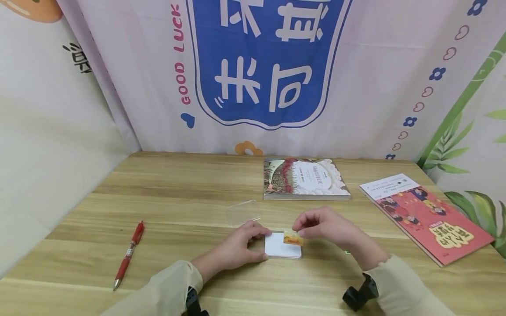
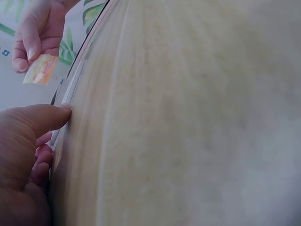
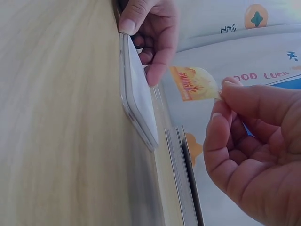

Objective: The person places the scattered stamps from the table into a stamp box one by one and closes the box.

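A flat white rectangular case lies on the wooden table, its rounded corners and thin layered side showing in the right wrist view. My left hand grips its left end, thumb at the near corner and fingers at the far one. Over the case's far right part, my right hand pinches a small yellow-orange sticker with red lettering by one edge, between thumb and index finger. From the side, the sticker is raised apart from the case.
Behind my left hand lies a clear plastic sheet or lid. A red pen is at the left. One thick book lies at the back, and a red-covered book sits at the right. A printed curtain hangs behind the table.
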A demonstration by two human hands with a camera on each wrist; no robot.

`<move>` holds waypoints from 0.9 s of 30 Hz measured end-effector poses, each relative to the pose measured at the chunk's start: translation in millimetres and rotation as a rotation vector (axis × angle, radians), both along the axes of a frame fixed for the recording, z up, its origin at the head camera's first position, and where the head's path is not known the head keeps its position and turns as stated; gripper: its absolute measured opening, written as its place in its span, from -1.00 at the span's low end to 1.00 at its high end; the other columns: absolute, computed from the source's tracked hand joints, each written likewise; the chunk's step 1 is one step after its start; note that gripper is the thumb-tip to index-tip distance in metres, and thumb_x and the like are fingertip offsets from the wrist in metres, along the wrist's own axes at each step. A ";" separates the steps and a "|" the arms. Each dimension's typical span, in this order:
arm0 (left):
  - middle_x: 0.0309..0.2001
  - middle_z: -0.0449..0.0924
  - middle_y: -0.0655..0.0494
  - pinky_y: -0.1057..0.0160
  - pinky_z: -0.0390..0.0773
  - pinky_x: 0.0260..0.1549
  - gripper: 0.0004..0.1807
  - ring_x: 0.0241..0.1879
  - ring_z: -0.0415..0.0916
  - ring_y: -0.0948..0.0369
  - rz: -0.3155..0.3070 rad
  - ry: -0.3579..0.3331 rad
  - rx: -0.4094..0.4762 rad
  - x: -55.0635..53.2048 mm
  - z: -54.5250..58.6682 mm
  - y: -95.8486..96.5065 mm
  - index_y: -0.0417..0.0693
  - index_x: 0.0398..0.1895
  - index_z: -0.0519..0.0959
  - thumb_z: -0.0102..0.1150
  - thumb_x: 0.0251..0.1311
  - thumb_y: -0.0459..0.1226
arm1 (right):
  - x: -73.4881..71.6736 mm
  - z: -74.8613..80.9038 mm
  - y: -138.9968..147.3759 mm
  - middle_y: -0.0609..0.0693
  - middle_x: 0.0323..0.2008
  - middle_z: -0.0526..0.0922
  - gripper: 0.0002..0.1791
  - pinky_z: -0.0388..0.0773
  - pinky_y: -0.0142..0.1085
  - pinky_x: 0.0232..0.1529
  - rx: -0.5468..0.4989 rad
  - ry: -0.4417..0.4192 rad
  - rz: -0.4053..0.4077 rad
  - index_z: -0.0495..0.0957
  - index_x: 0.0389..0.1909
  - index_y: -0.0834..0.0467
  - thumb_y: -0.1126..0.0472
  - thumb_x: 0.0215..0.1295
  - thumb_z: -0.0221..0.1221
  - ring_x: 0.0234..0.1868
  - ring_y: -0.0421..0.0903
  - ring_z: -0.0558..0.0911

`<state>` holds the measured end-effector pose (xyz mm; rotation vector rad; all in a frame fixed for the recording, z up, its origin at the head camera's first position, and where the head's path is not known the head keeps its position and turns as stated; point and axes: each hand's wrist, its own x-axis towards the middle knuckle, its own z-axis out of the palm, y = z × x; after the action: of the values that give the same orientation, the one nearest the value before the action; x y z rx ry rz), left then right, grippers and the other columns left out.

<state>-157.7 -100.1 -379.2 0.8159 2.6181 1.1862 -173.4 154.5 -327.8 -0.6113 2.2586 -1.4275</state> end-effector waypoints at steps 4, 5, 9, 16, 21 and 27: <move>-0.15 0.40 0.19 0.31 0.39 -0.13 -0.50 -0.14 0.34 0.23 -0.003 0.002 0.004 -0.2 -0.9 -0.5 -0.10 0.02 0.53 0.38 -0.06 -0.25 | -1.3 -2.2 -5.5 0.05 -0.27 0.61 -0.79 0.44 -0.24 -0.09 0.002 0.002 0.006 0.57 -0.22 0.32 0.32 0.12 0.20 -0.19 -0.10 0.52; -0.15 0.40 0.19 0.31 0.39 -0.13 -0.50 -0.14 0.34 0.23 -0.004 0.003 0.005 -0.3 -1.1 -0.6 -0.10 0.02 0.53 0.38 -0.06 -0.25 | -1.7 -2.9 -7.0 0.05 -0.28 0.61 -0.79 0.44 -0.24 -0.09 0.001 0.000 0.007 0.58 -0.23 0.32 0.32 0.11 0.21 -0.20 -0.09 0.52; -0.14 0.41 0.18 0.30 0.39 -0.11 -0.49 -0.12 0.35 0.23 -0.008 0.004 0.005 -0.9 -1.8 -0.9 -0.10 0.03 0.52 0.38 -0.06 -0.23 | -2.9 -7.0 -12.8 0.04 -0.30 0.61 -0.81 0.42 -0.23 -0.12 -0.003 -0.019 0.011 0.58 -0.25 0.32 0.33 0.10 0.21 -0.22 -0.09 0.51; -0.13 0.40 0.18 0.29 0.39 -0.11 -0.49 -0.12 0.35 0.23 -0.012 -0.006 -0.005 -0.7 -1.0 -1.3 -0.08 0.05 0.52 0.37 -0.04 -0.21 | -2.6 -15.4 -22.3 0.02 -0.32 0.60 -0.85 0.45 -0.27 -0.17 -0.016 -0.034 0.006 0.58 -0.28 0.33 0.37 0.11 0.19 -0.24 -0.12 0.50; -0.12 0.39 0.19 0.29 0.39 -0.08 -0.49 -0.11 0.34 0.24 -0.009 -0.018 -0.013 -0.5 -1.0 -1.4 -0.07 0.06 0.51 0.36 -0.03 -0.21 | -1.5 -19.3 -28.9 0.00 -0.34 0.59 -0.88 0.44 -0.30 -0.25 0.022 0.015 -0.045 0.59 -0.30 0.29 0.38 0.12 0.19 -0.28 -0.14 0.47; -0.08 0.39 0.17 0.24 0.40 -0.03 -0.48 -0.09 0.35 0.24 -0.004 -0.035 0.000 -0.5 -0.9 -1.3 -0.09 0.06 0.50 0.36 -0.02 -0.22 | -0.7 -20.1 -36.7 0.00 -0.38 0.60 -0.90 0.41 -0.29 -0.28 0.065 0.076 -0.093 0.61 -0.34 0.25 0.38 0.09 0.20 -0.33 -0.14 0.47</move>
<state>-158.2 -101.4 -380.1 0.7931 2.5872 1.1883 -174.1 117.8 -347.8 -0.5550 2.4118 -1.3894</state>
